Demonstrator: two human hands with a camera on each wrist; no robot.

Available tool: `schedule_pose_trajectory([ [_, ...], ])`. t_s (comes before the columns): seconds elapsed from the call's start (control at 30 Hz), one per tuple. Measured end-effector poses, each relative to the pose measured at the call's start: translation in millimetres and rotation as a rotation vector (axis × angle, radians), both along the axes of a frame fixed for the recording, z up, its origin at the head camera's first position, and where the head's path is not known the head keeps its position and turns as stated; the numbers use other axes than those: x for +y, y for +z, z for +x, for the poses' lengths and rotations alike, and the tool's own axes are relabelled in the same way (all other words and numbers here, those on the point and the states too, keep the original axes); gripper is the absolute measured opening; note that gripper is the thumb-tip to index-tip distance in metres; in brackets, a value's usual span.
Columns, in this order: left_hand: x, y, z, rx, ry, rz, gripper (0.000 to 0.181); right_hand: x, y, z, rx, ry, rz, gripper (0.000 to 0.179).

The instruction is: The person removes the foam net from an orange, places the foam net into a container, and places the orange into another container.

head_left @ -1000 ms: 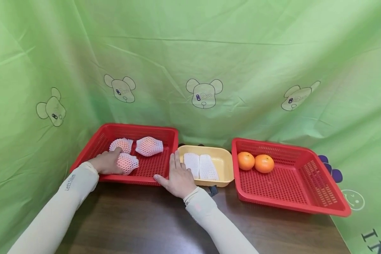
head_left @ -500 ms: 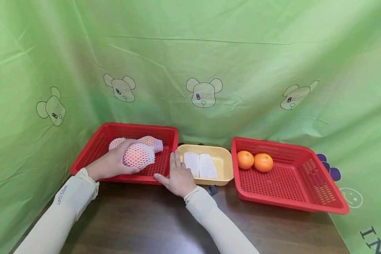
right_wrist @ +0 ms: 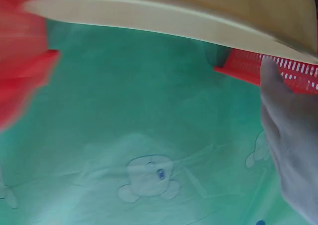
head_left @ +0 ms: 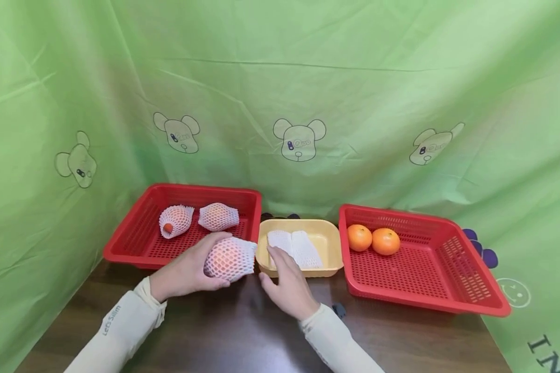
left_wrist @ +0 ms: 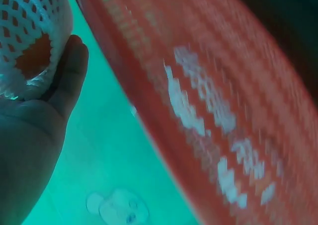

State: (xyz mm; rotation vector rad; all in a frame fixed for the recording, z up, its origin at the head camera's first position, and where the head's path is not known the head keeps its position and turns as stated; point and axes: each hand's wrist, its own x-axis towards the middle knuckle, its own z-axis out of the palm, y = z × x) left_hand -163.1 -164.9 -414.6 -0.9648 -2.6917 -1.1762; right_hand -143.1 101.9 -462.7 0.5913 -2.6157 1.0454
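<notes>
My left hand [head_left: 189,270] grips an orange in a white foam net sleeve [head_left: 231,258], held above the front right corner of the left red basket [head_left: 121,235]. In the left wrist view this netted orange [left_wrist: 30,31] shows bare peel through an opening in its sleeve. Two more netted oranges, one at the left [head_left: 176,220] and one beside it [head_left: 218,216], lie in that basket. My right hand [head_left: 289,285], fingers extended, reaches over the front rim of the yellow tray [head_left: 329,241]. Inside it lie flat foam net sleeves [head_left: 305,251], partly behind my fingertips.
To the right of the tray stands another red basket [head_left: 424,290] with two bare oranges [head_left: 373,240] at its left end. A small dark object [head_left: 338,310] lies on the brown table [head_left: 261,342] near my right wrist. A green curtain [head_left: 298,77] hangs behind everything.
My left hand has lifted a netted orange out of the left basket and carried it right and toward me. My right hand has moved from the basket's edge rightward to the yellow tray.
</notes>
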Motion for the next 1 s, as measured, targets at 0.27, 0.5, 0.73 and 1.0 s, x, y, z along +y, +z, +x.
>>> schedule_pose_trajectory([
  [0.27,47.7,-28.4,29.0,-0.084,-0.165,0.065,0.094,31.0,-10.1,35.6,0.293,-0.003,-0.082,0.024],
  [0.5,74.3,-67.3,43.6,-0.04,-0.233,-0.033,0.091,54.7,-23.3,73.8,0.166,0.001,-0.127,0.036],
  [0.73,84.5,-89.6,56.0,-0.02,-0.274,-0.147,0.088,64.1,-31.7,83.2,0.087,0.202,-0.147,0.033],
  [1.0,93.2,-87.6,57.7,-0.114,-0.207,-0.165,0.118,56.2,-24.2,76.3,0.246,0.25,-0.098,0.027],
])
